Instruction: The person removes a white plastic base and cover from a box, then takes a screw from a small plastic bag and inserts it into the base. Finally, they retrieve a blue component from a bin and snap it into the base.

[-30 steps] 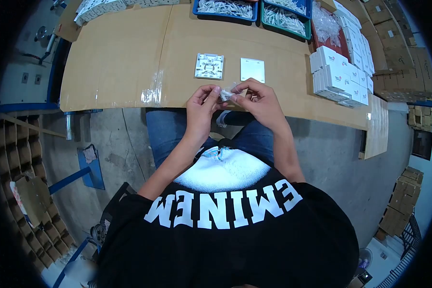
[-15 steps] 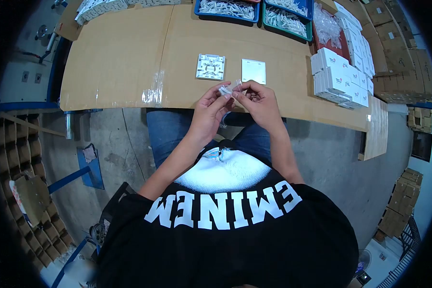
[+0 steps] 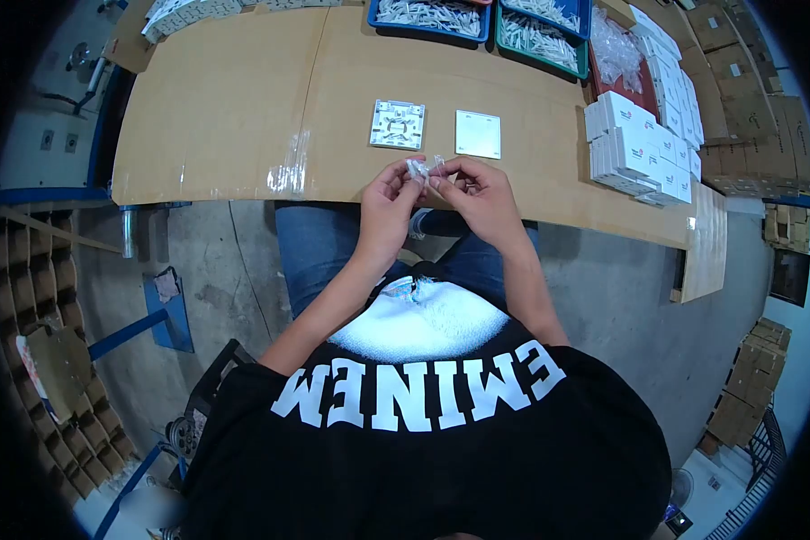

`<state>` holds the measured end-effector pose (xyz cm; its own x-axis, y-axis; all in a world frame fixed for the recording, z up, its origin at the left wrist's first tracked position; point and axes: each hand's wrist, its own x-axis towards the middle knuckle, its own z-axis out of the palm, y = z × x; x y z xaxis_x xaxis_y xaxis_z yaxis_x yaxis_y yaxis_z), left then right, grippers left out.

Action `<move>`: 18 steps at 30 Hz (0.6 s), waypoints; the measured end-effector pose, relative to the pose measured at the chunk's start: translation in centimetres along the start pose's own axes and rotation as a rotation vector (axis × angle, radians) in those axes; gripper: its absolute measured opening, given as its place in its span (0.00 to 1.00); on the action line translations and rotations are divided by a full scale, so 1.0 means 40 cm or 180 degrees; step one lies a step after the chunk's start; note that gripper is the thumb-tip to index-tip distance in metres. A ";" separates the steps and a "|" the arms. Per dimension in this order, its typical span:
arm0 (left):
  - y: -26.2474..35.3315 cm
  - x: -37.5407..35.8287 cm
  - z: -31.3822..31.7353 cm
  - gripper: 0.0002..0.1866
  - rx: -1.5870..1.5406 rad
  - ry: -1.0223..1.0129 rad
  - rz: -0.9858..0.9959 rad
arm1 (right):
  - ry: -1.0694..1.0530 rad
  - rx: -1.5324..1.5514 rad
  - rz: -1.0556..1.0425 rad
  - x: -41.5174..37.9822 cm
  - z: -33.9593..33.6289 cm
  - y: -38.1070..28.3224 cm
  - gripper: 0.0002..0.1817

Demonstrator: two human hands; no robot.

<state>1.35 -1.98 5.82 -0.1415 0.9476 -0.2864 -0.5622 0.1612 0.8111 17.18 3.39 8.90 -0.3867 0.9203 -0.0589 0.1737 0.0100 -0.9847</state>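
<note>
While the bag (image 3: 417,169), pinched by my left hand (image 3: 388,200) and right hand (image 3: 486,196), is nearer me than the case (image 3: 397,124) and cover (image 3: 478,134), I judge the step as fingertip work, next move calling for steady pinches.

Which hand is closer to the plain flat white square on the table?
The right. The right hand is just on the person's side of the flat white square; the left hand is farther off, nearer the person and to its left.
</note>
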 end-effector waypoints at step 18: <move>-0.005 0.007 -0.014 0.12 0.0101 -0.0113 -0.0055 | -0.0123 -0.0277 -0.0168 0.007 -0.018 -0.021 0.08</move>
<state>0.96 -1.89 5.30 -0.1026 0.9537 -0.2826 -0.5382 0.1857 0.8221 17.58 3.92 9.81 -0.4317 0.9019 -0.0152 0.2296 0.0936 -0.9688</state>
